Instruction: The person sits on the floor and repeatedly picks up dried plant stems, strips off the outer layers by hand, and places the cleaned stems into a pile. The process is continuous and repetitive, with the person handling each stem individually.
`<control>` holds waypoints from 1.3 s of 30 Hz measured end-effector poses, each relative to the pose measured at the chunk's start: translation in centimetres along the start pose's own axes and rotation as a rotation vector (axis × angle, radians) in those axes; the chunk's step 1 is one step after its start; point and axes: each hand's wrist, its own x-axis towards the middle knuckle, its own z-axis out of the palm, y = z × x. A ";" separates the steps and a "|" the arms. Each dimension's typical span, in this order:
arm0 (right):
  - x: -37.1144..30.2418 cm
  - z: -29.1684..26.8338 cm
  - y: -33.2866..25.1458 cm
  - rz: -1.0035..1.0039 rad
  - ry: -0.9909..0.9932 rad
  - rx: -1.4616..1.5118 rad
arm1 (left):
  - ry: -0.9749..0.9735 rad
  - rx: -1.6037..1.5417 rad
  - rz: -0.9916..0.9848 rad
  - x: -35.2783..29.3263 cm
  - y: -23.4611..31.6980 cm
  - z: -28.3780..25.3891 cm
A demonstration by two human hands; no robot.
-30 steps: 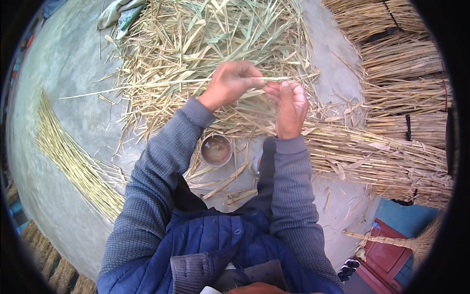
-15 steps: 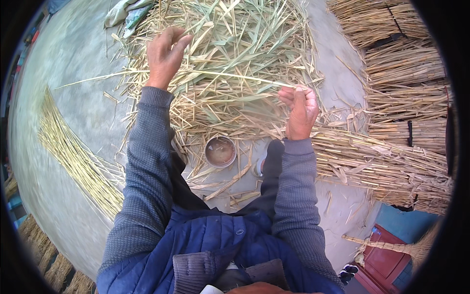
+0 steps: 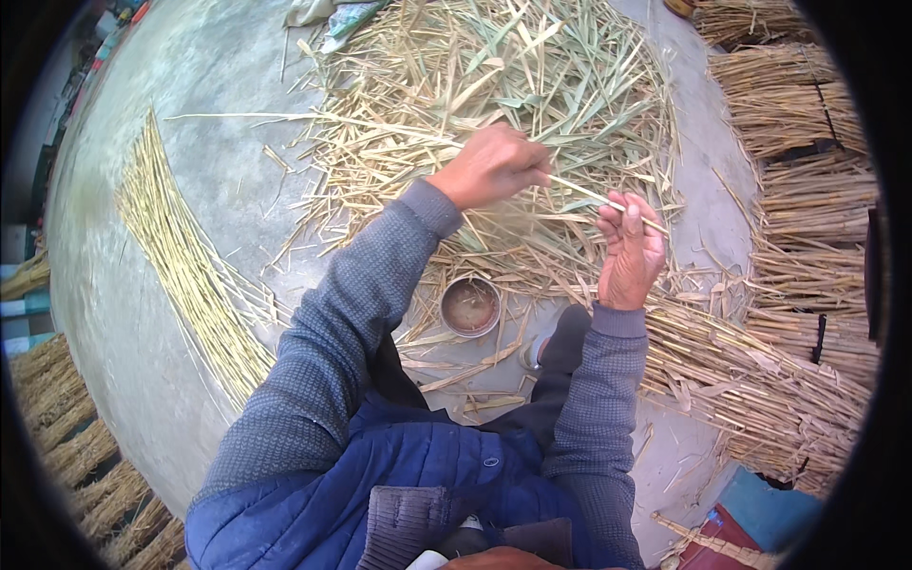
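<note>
A thin pale reed stalk stretches between my two hands above a heap of dry leaves and stripped husks. My left hand, knuckles up, is closed on the stalk; its fingertips are partly hidden. My right hand pinches the stalk between thumb and fingers near its thicker end, which sticks out past the fingers. A thin straw-like length reaches left out of the heap; whether it belongs to the held stalk, I cannot tell. Below the hands, a round bowl with brownish contents stands near my feet.
Peeled yellowish stalks lie in a bundle on the grey floor at left. A bundle of unpeeled reeds lies by my right arm, with tied bundles stacked beyond it. A cloth lies at the far edge of the heap.
My left hand has come down and right, from above the stalk to a grip on it close to my right hand. My right hand still pinches the stalk. The whole view has shifted.
</note>
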 end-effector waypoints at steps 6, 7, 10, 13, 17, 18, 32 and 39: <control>0.3 0.9 0.7 0.062 0.167 -0.070 | 0.077 0.132 0.039 -1.1 0.3 0.4; 0.3 0.9 0.9 0.046 0.135 -0.075 | 0.089 0.170 0.064 -1.3 0.3 0.4; 0.4 1.0 1.5 -0.003 0.154 -0.114 | 0.215 0.272 0.126 -1.9 0.2 0.5; 0.1 1.1 1.9 -0.019 0.167 -0.174 | 0.229 0.312 0.127 -2.5 0.1 0.7; 0.0 0.9 2.0 0.003 0.190 -0.162 | 0.174 0.411 0.136 -2.9 0.6 0.0; 0.2 0.5 1.7 0.034 0.144 -0.139 | 0.165 0.456 0.154 -2.9 0.9 -0.6; 1.9 -6.2 -0.3 0.271 -0.108 -0.155 | -0.398 0.896 0.039 -23.0 14.3 -15.1; 2.0 -6.5 1.7 0.348 -0.210 -0.284 | -0.732 0.879 -0.388 -44.7 17.5 -18.0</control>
